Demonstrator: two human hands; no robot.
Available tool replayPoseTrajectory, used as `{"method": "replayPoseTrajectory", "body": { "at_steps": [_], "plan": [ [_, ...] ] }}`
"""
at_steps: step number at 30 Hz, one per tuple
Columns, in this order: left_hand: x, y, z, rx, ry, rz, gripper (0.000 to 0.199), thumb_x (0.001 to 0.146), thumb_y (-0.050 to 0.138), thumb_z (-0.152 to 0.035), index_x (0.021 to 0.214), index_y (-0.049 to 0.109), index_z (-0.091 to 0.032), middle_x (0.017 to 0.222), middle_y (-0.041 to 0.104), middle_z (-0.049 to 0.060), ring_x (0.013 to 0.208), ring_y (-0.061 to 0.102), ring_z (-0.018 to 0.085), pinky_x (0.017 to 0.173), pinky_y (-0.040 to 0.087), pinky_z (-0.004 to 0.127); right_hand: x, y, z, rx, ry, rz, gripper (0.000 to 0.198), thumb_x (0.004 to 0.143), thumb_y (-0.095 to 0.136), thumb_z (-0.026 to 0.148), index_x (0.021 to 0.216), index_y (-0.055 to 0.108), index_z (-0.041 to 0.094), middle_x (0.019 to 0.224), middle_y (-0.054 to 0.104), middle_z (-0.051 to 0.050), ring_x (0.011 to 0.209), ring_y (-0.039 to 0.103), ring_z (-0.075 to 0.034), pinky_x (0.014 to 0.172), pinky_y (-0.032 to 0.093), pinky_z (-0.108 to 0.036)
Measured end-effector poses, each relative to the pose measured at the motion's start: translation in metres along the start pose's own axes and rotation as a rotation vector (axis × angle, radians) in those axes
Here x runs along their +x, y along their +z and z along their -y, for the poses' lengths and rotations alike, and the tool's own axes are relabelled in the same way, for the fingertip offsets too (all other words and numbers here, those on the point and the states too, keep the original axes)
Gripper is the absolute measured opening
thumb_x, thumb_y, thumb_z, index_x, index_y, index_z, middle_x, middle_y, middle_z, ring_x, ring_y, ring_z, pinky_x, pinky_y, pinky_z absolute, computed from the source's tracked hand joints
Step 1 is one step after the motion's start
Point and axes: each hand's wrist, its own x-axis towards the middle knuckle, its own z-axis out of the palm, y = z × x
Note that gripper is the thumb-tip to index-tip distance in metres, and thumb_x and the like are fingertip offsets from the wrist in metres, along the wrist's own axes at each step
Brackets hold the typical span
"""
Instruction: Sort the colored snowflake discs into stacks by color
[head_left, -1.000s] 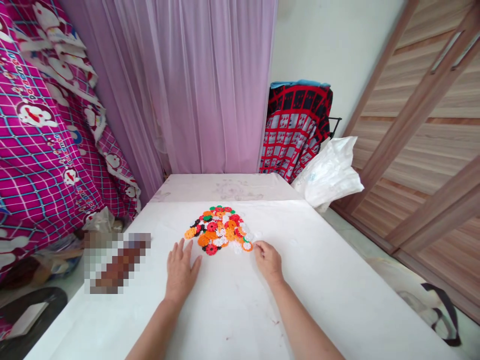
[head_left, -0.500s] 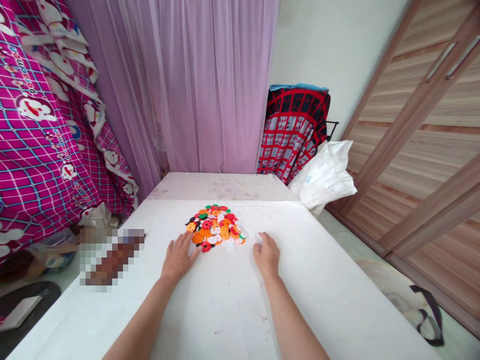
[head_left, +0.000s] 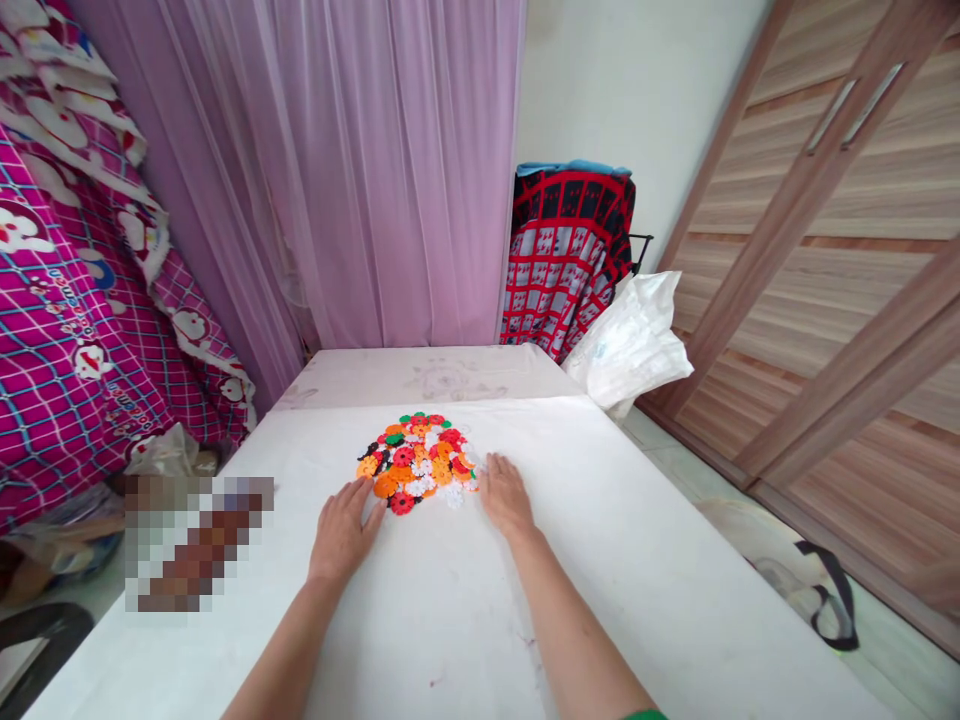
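Observation:
A pile of flat, flower-shaped plastic discs in orange, red, white, green and black lies on the white-covered table. My left hand rests at the pile's near left edge, palm down, fingers stretched out and thumb apart, the fingertips at the outer discs. On the other side, my right hand lies palm down against the pile's right edge, its fingers extended. Nothing shows in the grip of either hand. The undersides of both hands are hidden.
A blurred-out patch covers something at the table's left side. Beyond the right edge stand a white plastic bag and a wooden wardrobe. A purple curtain hangs behind the table. A round bag with a black strap lies low at right.
My right hand has moved left, from a little way off up to the pile's right edge. My left hand stays by the left edge. The whole view has shifted slightly.

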Motion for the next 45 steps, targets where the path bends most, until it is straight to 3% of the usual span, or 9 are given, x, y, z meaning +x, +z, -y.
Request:
{"method": "replayPoseTrajectory", "body": {
  "at_steps": [3,6,12,14,18,22,29,37,45],
  "plan": [
    [-0.001,-0.002,-0.002,-0.002,0.008,0.005,0.051,0.091,0.039,-0.047,0.130,0.055,-0.018,0.139,0.054,0.011,0.131,0.046,0.028,0.111,0.031,0.050,-0.005,0.016,0.029,0.146,-0.120,0.046,0.051,0.094,0.035,0.033,0.142,0.044,0.016,0.148,0.042,-0.010,0.140,0.031,-0.021,0.118,0.017,-0.037],
    [-0.002,-0.003,-0.003,-0.001,0.014,0.014,0.050,0.091,0.039,-0.045,0.130,0.055,-0.019,0.139,0.055,0.011,0.131,0.046,0.028,0.111,0.032,0.050,-0.009,0.021,0.039,0.401,-0.171,0.037,0.049,0.094,0.034,0.034,0.139,0.045,0.021,0.148,0.042,-0.005,0.138,0.033,-0.016,0.117,0.022,-0.034],
    [-0.006,-0.002,-0.002,-0.021,0.036,-0.004,0.050,0.090,0.039,-0.044,0.129,0.057,-0.017,0.137,0.056,0.011,0.129,0.048,0.028,0.110,0.034,0.050,-0.006,0.014,0.021,0.910,0.211,-0.091,0.047,0.090,0.035,0.049,0.118,0.058,0.019,0.124,0.062,-0.009,0.112,0.057,-0.020,0.099,0.045,-0.036],
    [-0.007,-0.002,-0.001,-0.043,0.050,-0.024,0.048,0.090,0.039,-0.044,0.127,0.058,-0.018,0.135,0.058,0.011,0.126,0.051,0.027,0.109,0.036,0.049,-0.010,0.012,0.012,0.968,0.238,-0.088,0.045,0.085,0.042,0.053,0.106,0.062,0.019,0.113,0.066,-0.009,0.099,0.062,-0.021,0.088,0.051,-0.035],
    [-0.009,-0.003,0.000,-0.075,0.080,-0.032,0.048,0.090,0.039,-0.045,0.124,0.061,-0.018,0.133,0.059,0.012,0.124,0.054,0.027,0.108,0.039,0.048,-0.029,0.011,0.002,0.745,0.074,-0.134,0.033,0.079,0.050,0.048,0.090,0.066,0.022,0.094,0.070,-0.006,0.085,0.062,-0.020,0.079,0.050,-0.031],
    [-0.010,-0.004,0.000,-0.098,0.099,-0.005,0.046,0.090,0.040,-0.045,0.122,0.062,-0.020,0.133,0.059,0.010,0.125,0.053,0.027,0.109,0.037,0.049,-0.041,0.007,0.007,0.429,-0.097,-0.082,0.024,0.080,0.050,0.033,0.092,0.068,0.023,0.094,0.068,-0.004,0.079,0.060,-0.016,0.078,0.048,-0.028],
    [-0.010,-0.003,0.002,-0.114,0.113,0.015,0.043,0.090,0.040,-0.042,0.120,0.064,-0.023,0.131,0.061,0.008,0.122,0.055,0.027,0.108,0.038,0.049,-0.039,0.002,0.029,0.054,-0.111,0.002,0.031,0.080,0.058,0.033,0.108,0.067,0.027,0.103,0.064,-0.004,0.099,0.058,-0.019,0.087,0.043,-0.029],
    [-0.010,-0.002,0.005,-0.127,0.127,0.000,0.040,0.090,0.042,-0.041,0.119,0.064,-0.025,0.131,0.062,0.007,0.121,0.055,0.027,0.106,0.040,0.049,-0.036,-0.003,0.038,-0.031,-0.035,0.079,0.024,0.079,0.061,0.037,0.100,0.069,0.028,0.102,0.064,-0.002,0.098,0.058,-0.018,0.082,0.042,-0.027],
    [-0.011,0.000,0.007,-0.121,0.157,-0.006,0.040,0.090,0.042,-0.041,0.119,0.064,-0.024,0.131,0.062,0.007,0.121,0.056,0.028,0.104,0.042,0.052,-0.034,0.009,0.034,0.002,-0.036,-0.029,0.018,0.079,0.062,0.032,0.094,0.066,0.023,0.095,0.064,-0.002,0.088,0.060,-0.016,0.074,0.042,-0.025]
  ]
}}
